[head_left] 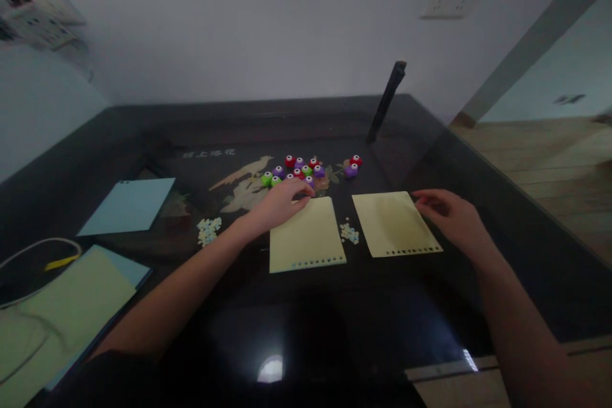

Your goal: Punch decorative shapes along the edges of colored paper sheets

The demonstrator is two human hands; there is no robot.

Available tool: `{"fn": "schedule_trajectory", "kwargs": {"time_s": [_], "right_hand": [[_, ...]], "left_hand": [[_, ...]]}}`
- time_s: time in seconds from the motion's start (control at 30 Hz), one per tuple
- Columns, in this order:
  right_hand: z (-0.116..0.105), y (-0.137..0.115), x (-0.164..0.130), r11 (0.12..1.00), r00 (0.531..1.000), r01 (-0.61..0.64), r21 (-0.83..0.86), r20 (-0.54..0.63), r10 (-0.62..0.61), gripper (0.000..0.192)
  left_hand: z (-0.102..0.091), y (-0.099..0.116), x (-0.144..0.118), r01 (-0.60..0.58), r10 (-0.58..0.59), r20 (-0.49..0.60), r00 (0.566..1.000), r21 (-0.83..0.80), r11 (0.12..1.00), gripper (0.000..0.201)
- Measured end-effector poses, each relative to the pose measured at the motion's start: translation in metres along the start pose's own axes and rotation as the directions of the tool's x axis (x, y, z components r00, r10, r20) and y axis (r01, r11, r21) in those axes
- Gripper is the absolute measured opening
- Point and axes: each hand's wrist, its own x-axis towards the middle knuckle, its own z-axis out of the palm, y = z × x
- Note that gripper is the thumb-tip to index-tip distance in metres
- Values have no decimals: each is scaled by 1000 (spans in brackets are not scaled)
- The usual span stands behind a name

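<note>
My left hand (285,205) reaches over the top edge of a yellow sheet (306,236), its fingers bent and thumb apart, with nothing visible in them. Just beyond it is a cluster of small craft punches (306,171) in red, purple and green with white-ringed tops; the hand partly covers the nearest ones. My right hand (452,217) is at the upper right corner of a second yellow sheet (394,223), fingers curved with a gap to the thumb. Whether its fingertips touch the paper is hard to tell. Both sheets have rows of small holes along their near edges.
Pale paper bits lie in one pile (349,233) between the sheets and another (209,231) left. Two punches (352,167) sit apart. A black post (387,102) rises at the back right. Blue paper (129,206), more sheets (71,306) and a white cable (43,242) occupy the left.
</note>
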Motion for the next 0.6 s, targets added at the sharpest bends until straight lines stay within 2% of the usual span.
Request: {"fn": "schedule_trajectory", "kwargs": {"time_s": [0.07,0.13,0.23,0.3,0.4,0.5,0.6], "right_hand": [[0,-23,-1,999,999,42,23,-13,-42,25],[7,-50,2,985,983,160,65,78,-165,22],[30,-88,14,929,887,359,95,274,-371,19],[51,-108,26,893,837,447,47,329,-436,21],[80,-126,43,804,772,572,-164,439,-460,35],[99,-132,51,784,771,578,-228,467,-433,54],[108,-133,49,776,775,577,-254,469,-423,61]], "left_hand": [[-12,-13,-21,84,-85,10,996,77,993,14],[-19,-23,-34,141,-148,34,988,147,979,17],[-22,-28,-41,178,-200,71,977,234,956,23],[-19,-27,-42,186,-218,89,972,277,943,29],[-13,-25,-43,189,-235,108,966,326,926,45],[-7,-25,-45,176,-229,107,968,362,915,56],[-4,-26,-46,166,-221,105,970,379,910,60]]}}
